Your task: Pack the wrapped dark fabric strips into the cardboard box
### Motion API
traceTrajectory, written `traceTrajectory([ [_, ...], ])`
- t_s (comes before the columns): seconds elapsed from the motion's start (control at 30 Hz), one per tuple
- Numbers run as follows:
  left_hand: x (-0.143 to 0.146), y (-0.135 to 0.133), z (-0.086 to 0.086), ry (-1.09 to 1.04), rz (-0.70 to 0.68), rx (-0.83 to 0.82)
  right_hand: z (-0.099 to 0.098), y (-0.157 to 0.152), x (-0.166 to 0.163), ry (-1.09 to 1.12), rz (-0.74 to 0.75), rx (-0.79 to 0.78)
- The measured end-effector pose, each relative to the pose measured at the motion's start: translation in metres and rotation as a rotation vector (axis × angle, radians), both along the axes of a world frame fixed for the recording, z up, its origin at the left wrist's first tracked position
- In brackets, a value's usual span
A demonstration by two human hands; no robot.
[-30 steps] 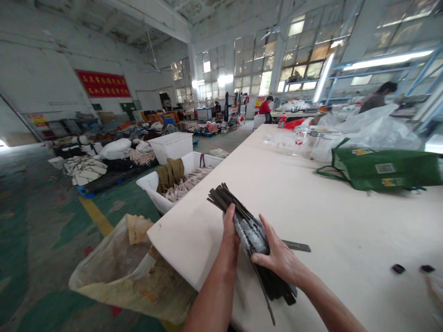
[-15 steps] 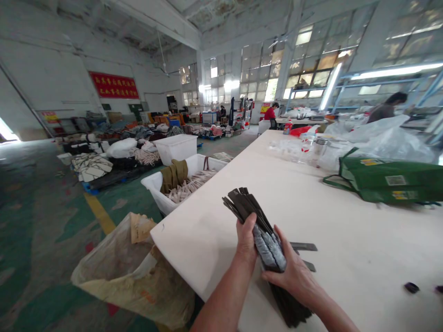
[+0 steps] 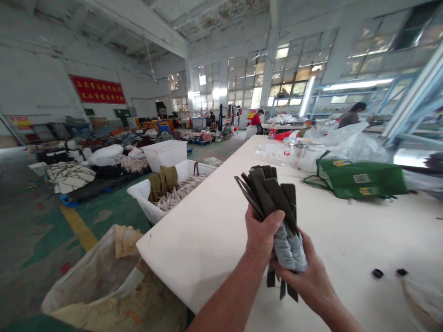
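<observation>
Both hands grip a bundle of dark flat straps (image 3: 268,191) above the white table (image 3: 207,230). A bluish-grey gathered wrapping (image 3: 290,251) runs round the bundle's middle. My left hand (image 3: 261,233) is closed on the left side, its thumb lying across the straps. From the right and below, my right hand (image 3: 308,272) clasps the wrapped middle. Upper strap ends fan out above the hands, and several lower ends show beneath them. Part of each hand's fingers is hidden behind the bundle.
A green bag (image 3: 360,177) lies on the table's right, near clear plastic (image 3: 353,143). Two small dark pieces (image 3: 378,273) lie at lower right. Beyond the left edge stand a white bin (image 3: 140,189) of pale strips and an open sack (image 3: 104,286). Co-workers sit farther back.
The bundle has been raised and turned more upright, its upper ends spreading wider. Both hands moved with it and still hold it. The view has swung to the right.
</observation>
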State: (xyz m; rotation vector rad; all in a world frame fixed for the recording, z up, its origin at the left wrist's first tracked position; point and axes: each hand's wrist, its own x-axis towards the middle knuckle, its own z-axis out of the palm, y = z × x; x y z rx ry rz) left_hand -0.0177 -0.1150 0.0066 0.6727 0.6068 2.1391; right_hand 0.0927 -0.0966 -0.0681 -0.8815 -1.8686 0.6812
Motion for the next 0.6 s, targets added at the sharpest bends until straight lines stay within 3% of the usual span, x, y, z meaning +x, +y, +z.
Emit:
traceTrajectory([
  [0.13, 0.016, 0.001, 0.006, 0.148, -0.080, 0.047, 0.005, -0.001, 0.014, 0.078, -0.070, -0.003],
  [0.27, 0.022, 0.001, -0.007, 0.291, -0.126, 0.074, 0.003, 0.003, 0.025, 0.082, -0.051, -0.085],
  [0.4, 0.021, -0.001, -0.033, 0.391, -0.167, 0.005, -0.008, 0.006, 0.028, 0.110, 0.034, -0.186],
  [0.5, 0.023, -0.008, -0.062, 0.468, -0.106, -0.152, -0.026, 0.000, 0.026, 0.268, 0.215, -0.256],
  [0.6, 0.021, -0.011, -0.087, 0.519, -0.031, -0.258, -0.039, 0.000, 0.023, 0.422, 0.357, -0.200],
])
